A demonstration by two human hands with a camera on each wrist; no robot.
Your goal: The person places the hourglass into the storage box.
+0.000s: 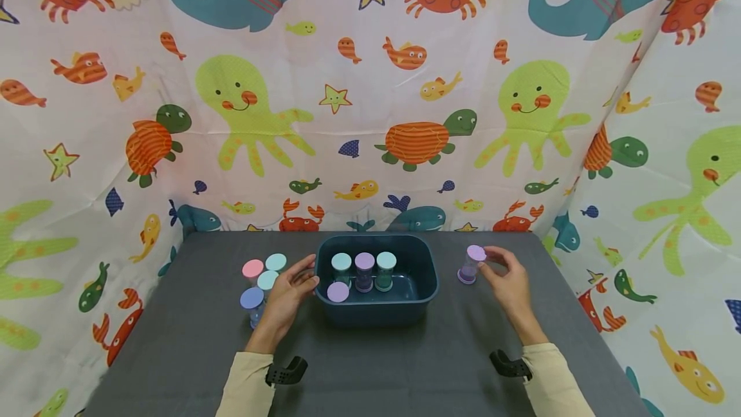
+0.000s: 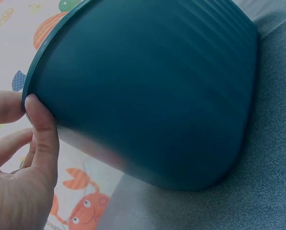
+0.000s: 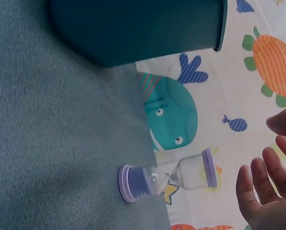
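Note:
A dark teal plastic bin (image 1: 376, 314) stands on the table, and my left hand (image 1: 292, 295) pinches its left rim. In the left wrist view, the left thumb (image 2: 42, 129) lies against the outer wall right at the rim. To the bin's right, a purple hourglass (image 3: 169, 177) stands upright with its sand in the bottom bulb. My right hand (image 1: 509, 278) is beside the top of that hourglass; the right wrist view shows its fingers (image 3: 272, 177) relaxed and apart from it. Inside the bin are teal hourglasses (image 1: 384, 269) and purple hourglasses (image 1: 364, 269).
Left of the bin, partly behind my left hand, are a pink-capped hourglass (image 1: 253, 268), a blue hourglass (image 1: 252, 301) and two with teal caps (image 1: 276, 262). A curtain (image 1: 359, 101) printed with sea animals hangs behind the grey table (image 1: 370, 372).

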